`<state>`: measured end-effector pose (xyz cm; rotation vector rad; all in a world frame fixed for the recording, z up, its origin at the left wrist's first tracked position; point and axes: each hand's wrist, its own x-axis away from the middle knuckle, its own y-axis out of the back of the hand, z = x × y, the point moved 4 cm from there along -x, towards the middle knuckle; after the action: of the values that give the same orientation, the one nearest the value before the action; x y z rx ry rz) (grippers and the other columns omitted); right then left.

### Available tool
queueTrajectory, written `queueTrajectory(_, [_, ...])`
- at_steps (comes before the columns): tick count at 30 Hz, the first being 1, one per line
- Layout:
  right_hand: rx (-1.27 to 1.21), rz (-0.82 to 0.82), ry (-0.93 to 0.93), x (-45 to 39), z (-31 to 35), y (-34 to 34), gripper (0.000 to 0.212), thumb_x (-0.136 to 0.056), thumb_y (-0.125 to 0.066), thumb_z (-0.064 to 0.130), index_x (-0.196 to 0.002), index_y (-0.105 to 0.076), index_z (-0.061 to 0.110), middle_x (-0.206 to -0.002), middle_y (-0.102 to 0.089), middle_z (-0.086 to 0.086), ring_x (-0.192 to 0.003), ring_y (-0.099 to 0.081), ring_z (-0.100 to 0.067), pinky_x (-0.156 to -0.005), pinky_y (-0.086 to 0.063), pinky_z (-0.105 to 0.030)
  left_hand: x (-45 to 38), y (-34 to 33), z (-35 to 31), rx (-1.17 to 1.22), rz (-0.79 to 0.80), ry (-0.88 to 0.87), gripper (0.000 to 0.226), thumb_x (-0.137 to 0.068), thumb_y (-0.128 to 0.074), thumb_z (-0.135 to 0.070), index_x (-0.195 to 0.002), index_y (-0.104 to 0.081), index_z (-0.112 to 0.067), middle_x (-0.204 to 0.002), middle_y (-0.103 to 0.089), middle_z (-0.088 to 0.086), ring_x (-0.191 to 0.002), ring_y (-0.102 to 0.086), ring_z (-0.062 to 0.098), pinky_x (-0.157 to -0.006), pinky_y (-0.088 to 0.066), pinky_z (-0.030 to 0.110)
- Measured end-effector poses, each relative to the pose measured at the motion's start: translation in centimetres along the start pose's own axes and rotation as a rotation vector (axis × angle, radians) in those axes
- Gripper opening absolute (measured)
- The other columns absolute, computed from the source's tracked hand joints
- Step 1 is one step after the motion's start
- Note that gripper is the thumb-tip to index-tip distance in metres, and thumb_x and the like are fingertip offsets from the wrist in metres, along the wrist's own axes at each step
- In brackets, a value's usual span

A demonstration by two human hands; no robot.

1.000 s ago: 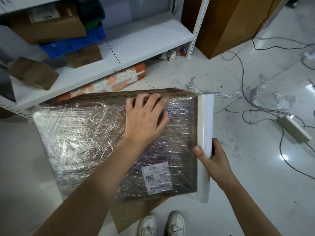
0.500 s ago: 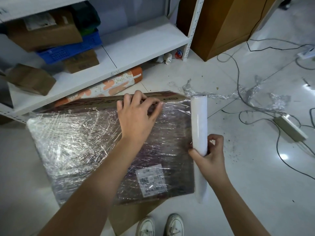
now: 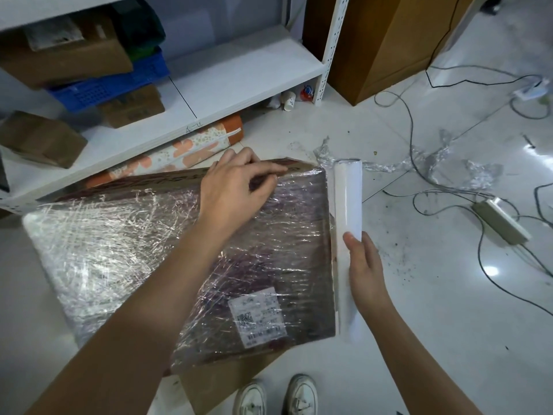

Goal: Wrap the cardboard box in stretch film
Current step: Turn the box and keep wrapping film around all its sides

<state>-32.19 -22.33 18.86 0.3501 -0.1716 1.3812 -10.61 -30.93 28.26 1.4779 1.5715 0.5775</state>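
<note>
— Sleeves?
— None in view. Both forearms bare right down from the frame's lower edge, left forearm and right forearm alike.
— Anything on the wrists?
— No watch, no band, no bracelet. Left hand ungloved, right hand ungloved too. No rings visible on the fingers that show.
— Nails?
— Short, unpainted as far as can be told.
— Footwear?
— Two white low-top sneakers at the bottom edge, left shoe and right shoe. White laces, rounded toes, some grey scuffing and dark specks on the uppers.
— Trousers, socks?
— Cut off by the frame; cannot tell.
</note>
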Motion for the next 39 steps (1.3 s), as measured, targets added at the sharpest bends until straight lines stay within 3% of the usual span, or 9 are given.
queueTrajectory(6, [0.070,-0.080,0.048,-0.5,0.4,-0.3,0.050,-0.075,-0.043,0.067,-0.097,-0.053,0.023,-0.085,-0.059,0.010,-0.073,-0.058,0.007,-0.057,-0.044,-0.009,-0.7,-0.1,-0.2,-0.042,-0.044,0.086,0.031,-0.083,-0.059,-0.058,-0.090,-0.074,-0.032,-0.074,-0.054,-0.012,-0.081,-0.052,0.012,-0.056,-0.030,0.024])
queueTrajectory(13, [0.117,-0.148,0.013,-2.0,-0.6,-0.2,0.040,-0.078,-0.049,0.064,-0.084,-0.052,0.024,-0.069,-0.049,0.010,-0.052,-0.046,0.007,-0.051,-0.039,-0.011,-1.1,-0.5,0.1,0.106,0.001,0.245,0.018,-0.075,-0.070,-0.054,-0.082,-0.070,-0.038,-0.070,-0.058,-0.017,-0.074,-0.054,0.005,-0.057,-0.033,0.021])
queueTrajectory(19, [0.137,-0.118,-0.022,-2.6,-1.5,-0.4,0.042,-0.087,-0.051,0.054,-0.108,-0.057,0.017,-0.082,-0.058,0.014,-0.071,-0.056,0.007,-0.059,-0.039,-0.012,-2.4,-0.9,1.2,0.273,0.260,0.578,0.023,-0.078,-0.074,-0.020,-0.087,-0.053,-0.028,-0.072,-0.058,-0.010,-0.087,-0.064,0.019,-0.078,-0.050,0.036])
queueTrajectory(23, [0.129,-0.139,-0.031,-2.8,-1.1,-0.4,0.033,-0.087,-0.053,0.054,-0.086,-0.054,0.021,-0.067,-0.053,0.016,-0.054,-0.049,0.008,-0.055,-0.038,-0.014,-0.5,0.5,-2.5,-0.210,-0.183,-0.190,0.021,-0.090,-0.057,-0.018,-0.110,-0.063,-0.014,-0.096,-0.069,0.003,-0.090,-0.064,0.023,-0.079,-0.046,0.033])
queueTrajectory(26, [0.133,-0.142,-0.017,-3.2,-0.7,-0.6,0.036,-0.087,-0.052,0.055,-0.074,-0.046,0.022,-0.052,-0.044,0.021,-0.047,-0.040,0.004,-0.052,-0.035,-0.016,2.1,-2.9,-3.9,-0.493,-0.040,-0.650,0.048,-0.096,-0.032,-0.031,-0.135,-0.048,-0.009,-0.136,-0.054,0.009,-0.127,-0.049,0.025,-0.109,-0.029,0.041])
queueTrajectory(29, [0.118,-0.151,-0.010,-3.6,-0.6,-0.9,0.036,-0.087,-0.052,0.055,-0.077,-0.049,0.020,-0.058,-0.047,0.017,-0.051,-0.043,0.004,-0.057,-0.038,-0.022,2.8,-5.8,-2.4,-0.770,0.128,-0.628,0.057,-0.100,-0.013,-0.039,-0.149,-0.021,-0.012,-0.155,-0.016,0.007,-0.144,-0.017,0.023,-0.115,-0.002,0.042])
queueTrajectory(33, [0.103,-0.188,0.028,-3.8,-0.5,-0.9,0.038,-0.083,-0.053,0.058,-0.074,-0.047,0.022,-0.057,-0.047,0.019,-0.049,-0.042,0.004,-0.049,-0.037,-0.008,2.9,-6.2,-2.4,-0.742,0.000,-0.623,0.058,-0.100,-0.029,-0.039,-0.149,-0.021,-0.008,-0.156,-0.020,0.008,-0.143,-0.021,0.024,-0.117,-0.005,0.044])
queueTrajectory(36, [0.112,-0.233,0.035,-3.6,-0.7,-1.3,0.041,-0.073,-0.054,0.064,-0.078,-0.053,0.023,-0.066,-0.054,0.011,-0.054,-0.050,0.000,-0.052,-0.042,-0.017,4.8,-6.0,-2.6,-0.697,-0.113,-0.678,0.061,-0.101,-0.028,-0.038,-0.149,-0.010,-0.004,-0.157,-0.016,0.009,-0.143,-0.018,0.023,-0.117,-0.001,0.044])
queueTrajectory(39, [0.114,-0.283,0.046,-3.2,-1.4,-1.3,0.044,-0.069,-0.052,0.065,-0.079,-0.055,0.022,-0.070,-0.057,0.005,-0.063,-0.053,-0.008,-0.060,-0.046,-0.027,6.7,-6.6,-2.5,-0.600,-0.006,-0.757,0.063,-0.100,-0.026,-0.045,-0.149,-0.017,-0.005,-0.156,-0.015,0.009,-0.144,-0.020,0.023,-0.118,-0.007,0.042])
